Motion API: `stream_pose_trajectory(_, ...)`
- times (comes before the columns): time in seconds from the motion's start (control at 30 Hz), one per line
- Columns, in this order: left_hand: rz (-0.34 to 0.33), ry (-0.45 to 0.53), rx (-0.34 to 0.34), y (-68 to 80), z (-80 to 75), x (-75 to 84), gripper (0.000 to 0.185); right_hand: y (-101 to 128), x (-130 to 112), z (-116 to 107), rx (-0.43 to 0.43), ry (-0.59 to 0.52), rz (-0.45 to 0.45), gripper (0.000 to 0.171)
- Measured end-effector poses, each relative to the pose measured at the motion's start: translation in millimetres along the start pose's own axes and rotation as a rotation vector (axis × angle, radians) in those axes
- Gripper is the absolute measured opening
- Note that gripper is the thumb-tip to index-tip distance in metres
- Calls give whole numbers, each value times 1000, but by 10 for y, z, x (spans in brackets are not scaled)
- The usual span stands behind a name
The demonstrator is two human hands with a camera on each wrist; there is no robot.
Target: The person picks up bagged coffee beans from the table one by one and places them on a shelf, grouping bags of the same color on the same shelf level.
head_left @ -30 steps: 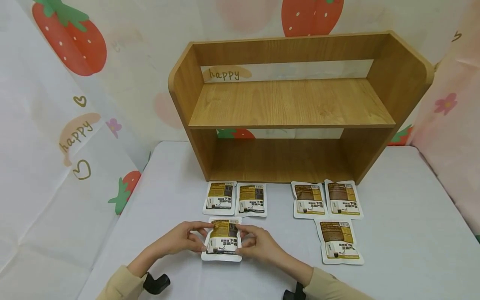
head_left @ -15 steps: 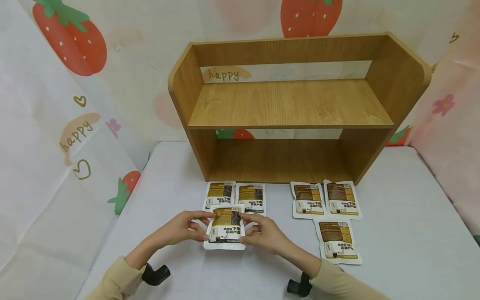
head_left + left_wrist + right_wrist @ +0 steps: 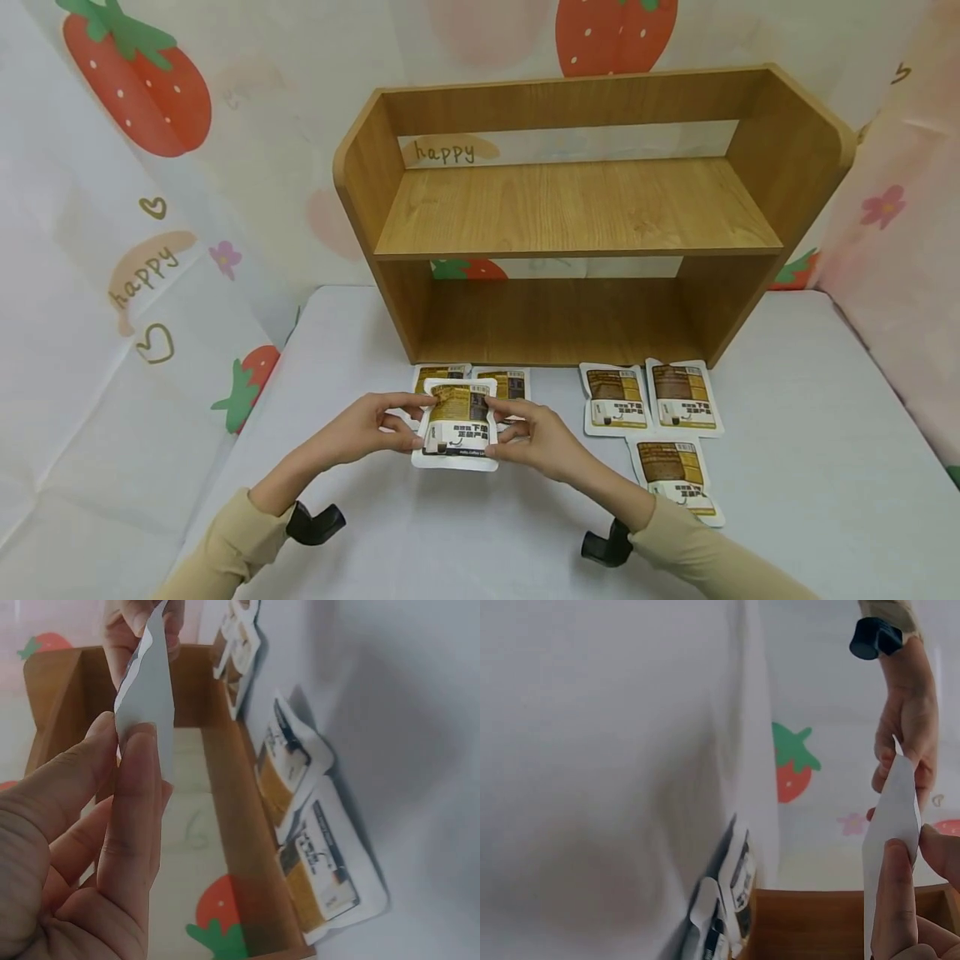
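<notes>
A white-edged coffee pouch (image 3: 457, 425) with a gold-and-white label is held up off the table, its label facing the head camera. My left hand (image 3: 382, 427) pinches its left edge between thumb and fingers. On the opposite edge my right hand (image 3: 534, 437) pinches it the same way. Behind it, two similar gold-labelled pouches (image 3: 319, 862) lie on the table, partly hidden by the held one in the head view. Both wrist views show the held pouch edge-on, with its plain white back (image 3: 889, 817) visible.
A two-tier wooden shelf (image 3: 577, 208) stands at the back of the white table (image 3: 360, 533). To the right, in front of it, lie three brown-labelled pouches (image 3: 617, 400), two side by side and one nearer. A strawberry-print cloth (image 3: 262, 192) hangs behind.
Both hands have lifted the pouch off the table and moved it up and forward toward the shelf. It now overlaps the two gold-labelled pouches in the head view.
</notes>
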State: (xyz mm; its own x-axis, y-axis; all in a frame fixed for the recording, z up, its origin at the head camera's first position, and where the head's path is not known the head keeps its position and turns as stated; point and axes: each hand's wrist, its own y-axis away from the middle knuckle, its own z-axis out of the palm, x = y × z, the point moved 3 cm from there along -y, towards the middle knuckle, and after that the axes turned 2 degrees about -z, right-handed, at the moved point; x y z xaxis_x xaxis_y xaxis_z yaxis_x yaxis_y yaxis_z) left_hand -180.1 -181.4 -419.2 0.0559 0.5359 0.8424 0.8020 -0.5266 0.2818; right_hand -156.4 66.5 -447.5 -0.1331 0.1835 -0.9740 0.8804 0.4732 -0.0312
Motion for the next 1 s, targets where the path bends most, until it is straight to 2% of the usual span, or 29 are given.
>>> stream_pose_trajectory(0.23, 44, -16, 32, -40, -106, 160, 59, -74, -136, -137, 32, 53, -34, 65)
stream_pose_trajectory(0.47, 76, 13, 81, -81, -204, 322, 56, -149, -285, -266, 27, 48, -67, 64)
stream_pose_trajectory(0.63, 73, 9, 114, -95, -289, 420, 55, -221, -422, -371, 21, 49, -87, 63)
stream_pose_trajectory(1.0, 114, 1, 188, -88, -525, 659, 52, -420, -750, -538, 30, 111, -118, 61)
